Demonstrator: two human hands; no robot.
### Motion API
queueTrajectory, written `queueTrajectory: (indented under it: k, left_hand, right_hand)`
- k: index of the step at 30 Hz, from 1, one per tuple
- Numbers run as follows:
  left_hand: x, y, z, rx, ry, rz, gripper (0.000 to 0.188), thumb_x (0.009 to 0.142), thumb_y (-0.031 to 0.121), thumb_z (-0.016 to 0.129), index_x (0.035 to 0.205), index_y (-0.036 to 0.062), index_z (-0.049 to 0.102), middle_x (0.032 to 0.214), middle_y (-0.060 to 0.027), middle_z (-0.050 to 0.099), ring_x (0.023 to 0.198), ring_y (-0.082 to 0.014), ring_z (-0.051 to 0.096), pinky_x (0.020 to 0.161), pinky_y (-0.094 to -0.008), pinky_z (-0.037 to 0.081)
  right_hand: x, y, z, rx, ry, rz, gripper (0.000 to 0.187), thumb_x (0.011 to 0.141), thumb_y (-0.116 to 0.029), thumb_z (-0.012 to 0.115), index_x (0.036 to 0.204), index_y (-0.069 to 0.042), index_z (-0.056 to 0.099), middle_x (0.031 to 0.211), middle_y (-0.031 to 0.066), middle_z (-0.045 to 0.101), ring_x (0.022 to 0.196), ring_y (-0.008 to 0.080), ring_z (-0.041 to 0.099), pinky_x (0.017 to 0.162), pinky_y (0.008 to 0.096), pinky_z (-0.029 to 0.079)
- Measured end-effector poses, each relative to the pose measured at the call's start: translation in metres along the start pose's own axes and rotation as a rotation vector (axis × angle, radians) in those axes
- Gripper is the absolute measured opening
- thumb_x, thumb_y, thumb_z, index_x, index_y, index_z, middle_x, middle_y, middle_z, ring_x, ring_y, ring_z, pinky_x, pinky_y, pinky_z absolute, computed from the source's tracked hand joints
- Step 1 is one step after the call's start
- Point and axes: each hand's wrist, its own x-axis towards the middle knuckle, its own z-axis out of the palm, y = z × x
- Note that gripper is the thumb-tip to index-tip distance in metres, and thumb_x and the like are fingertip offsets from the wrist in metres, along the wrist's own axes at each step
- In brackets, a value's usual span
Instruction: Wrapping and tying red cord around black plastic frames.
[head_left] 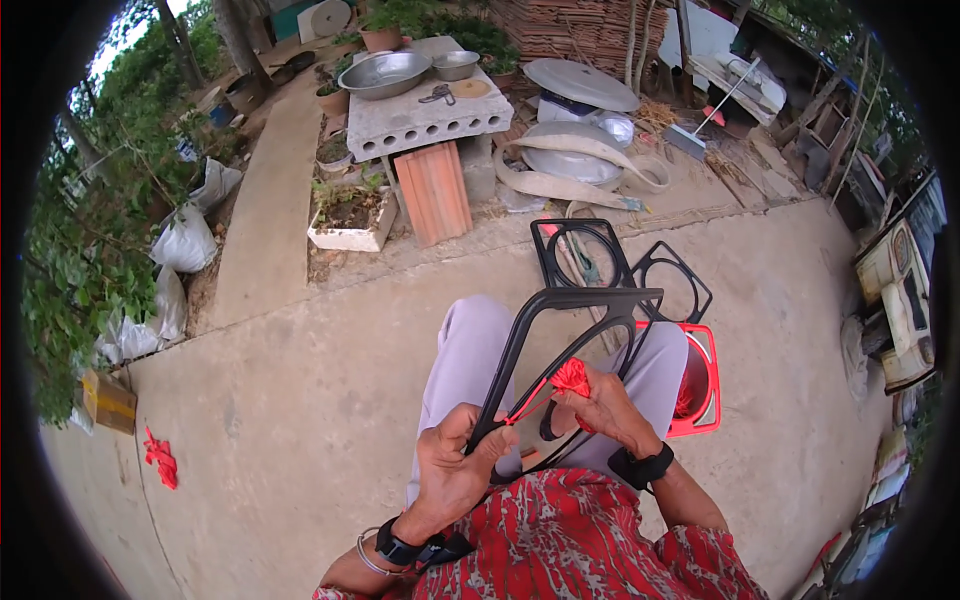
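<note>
above the knees, a black frame (590, 297) leans up and away

i see a seated person in pale trousers (460, 350) holding the frame over the lap, clear of the ground. it is tilted, its far edge raised, with a rounded opening in its face. it looks nearly as broad as it is long, so i cannot name one long axis; the plainest straight side climbs from the near left corner, forward and slightly to the right, and the far edge then runs off to the right.

the left hand (455, 470) is clamped on that near left corner, thumb and fingers pinching the bar. the right hand (603, 408) is closed around a crumpled red bundle (570, 377) at the opening. the hands are apart, and a red strand (527, 401) stretches from the bundle toward the left fingertips, slanting along the bar.

beyond the knees, two more frames lie on the concrete: a larger black one (543, 255) and, just beside it to the right, another (686, 268). near the right knee sits a red container (712, 385) with a squared rim and round mouth, red stuff inside. well off to the left lie a red scrap (161, 459) and a cardboard box (108, 402). ahead, a concrete slab (430, 125) carries two metal bowls (385, 78).
</note>
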Motion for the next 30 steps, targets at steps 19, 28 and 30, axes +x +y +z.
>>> queueTrajectory:
  k: [19, 28, 30]
  left_hand:
    - [-0.005, 0.013, 0.004, 0.263, -0.079, 0.137, 0.007, 0.086, 0.002, 0.069, 0.091, -0.0006, 0.064, 0.073, -0.0029, 0.069, 0.063, -0.0032, 0.057, 0.055, -0.0197, 0.045]
    - [0.001, 0.007, 0.006, 0.041, -0.055, -0.008, 0.008, 0.090, -0.002, 0.063, 0.097, -0.0046, 0.062, 0.081, -0.0067, 0.068, 0.074, -0.0075, 0.062, 0.065, -0.0215, 0.051]
    - [0.002, 0.005, 0.007, -0.020, -0.029, -0.005, 0.008, 0.090, -0.003, 0.063, 0.098, -0.0046, 0.062, 0.081, -0.0064, 0.068, 0.074, -0.0075, 0.062, 0.065, -0.0216, 0.051]
  right_hand:
    - [0.020, -0.060, 0.000, 0.528, -0.374, 0.071, 0.048, 0.091, -0.012, 0.063, 0.134, -0.006, 0.044, 0.104, 0.0001, 0.057, 0.089, 0.0075, 0.053, 0.073, 0.0227, 0.047]
    - [0.034, -0.080, 0.023, 1.016, -0.093, -0.060, 0.034, 0.086, -0.007, 0.070, 0.117, -0.002, 0.060, 0.108, 0.0012, 0.064, 0.093, 0.0090, 0.059, 0.081, 0.0250, 0.051]
    - [0.029, -0.084, 0.028, 1.092, -0.092, -0.054, 0.035, 0.086, -0.007, 0.070, 0.120, -0.002, 0.059, 0.107, 0.0015, 0.064, 0.093, 0.0093, 0.060, 0.081, 0.0250, 0.051]
